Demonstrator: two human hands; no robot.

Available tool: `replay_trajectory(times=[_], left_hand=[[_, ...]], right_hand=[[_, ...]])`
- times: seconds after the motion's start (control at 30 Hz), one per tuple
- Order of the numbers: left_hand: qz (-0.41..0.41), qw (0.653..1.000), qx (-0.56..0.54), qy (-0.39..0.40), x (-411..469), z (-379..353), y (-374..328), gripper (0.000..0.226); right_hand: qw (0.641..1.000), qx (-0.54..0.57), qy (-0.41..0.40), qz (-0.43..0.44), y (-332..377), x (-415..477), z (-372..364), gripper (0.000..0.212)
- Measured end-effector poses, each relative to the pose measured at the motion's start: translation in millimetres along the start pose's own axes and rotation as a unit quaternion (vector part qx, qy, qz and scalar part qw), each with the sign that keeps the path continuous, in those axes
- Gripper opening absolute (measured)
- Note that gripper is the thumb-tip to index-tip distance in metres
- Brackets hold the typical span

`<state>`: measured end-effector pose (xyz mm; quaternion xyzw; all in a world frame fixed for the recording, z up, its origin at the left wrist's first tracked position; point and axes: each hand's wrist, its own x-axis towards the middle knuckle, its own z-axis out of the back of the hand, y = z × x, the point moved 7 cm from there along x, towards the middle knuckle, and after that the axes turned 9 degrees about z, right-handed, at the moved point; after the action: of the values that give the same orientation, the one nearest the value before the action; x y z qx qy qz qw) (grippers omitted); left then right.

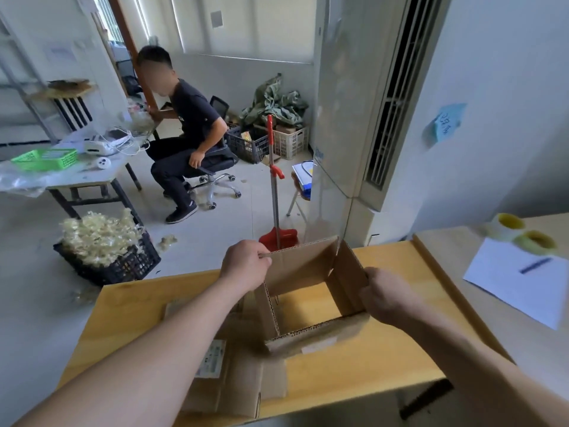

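— On yellow wooden table (354, 374), near centre: brown corrugated cardboard box (308, 266), upright, open at top, unclosed at bottom. Held how?

— Pinched at far wall's upper left corner by left hand (246, 263); gripped at near right corner by right hand (388, 295), fingers curled round the rim. Held at opposite corners, likely to pull sleeve square.

— Material?

— Stiff, matte, fluted along cut edges, creased at folds. Beneath left forearm: flattened brown cardboard blanks (234, 383), white-labelled, probably stacked for same treatment.
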<state>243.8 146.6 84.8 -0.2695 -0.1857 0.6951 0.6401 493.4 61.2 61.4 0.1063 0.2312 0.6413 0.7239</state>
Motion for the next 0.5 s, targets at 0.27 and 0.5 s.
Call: replay_trajectory(times=[0.27, 0.5], left_hand=[[-0.047, 0.990, -0.021, 0.128, 35.4, -88.9, -24.2, 0.013], [-0.098, 0.967, 0.004, 0.236, 41.3, -149.2, -33.4, 0.020]], right_hand=[[0.996, -0.005, -0.044, -0.078, -45.6, -26.2, -8.8, 0.020], [0.980, 0.155, 0.002, -0.122, -80.7, -41.9, -53.5, 0.042]])
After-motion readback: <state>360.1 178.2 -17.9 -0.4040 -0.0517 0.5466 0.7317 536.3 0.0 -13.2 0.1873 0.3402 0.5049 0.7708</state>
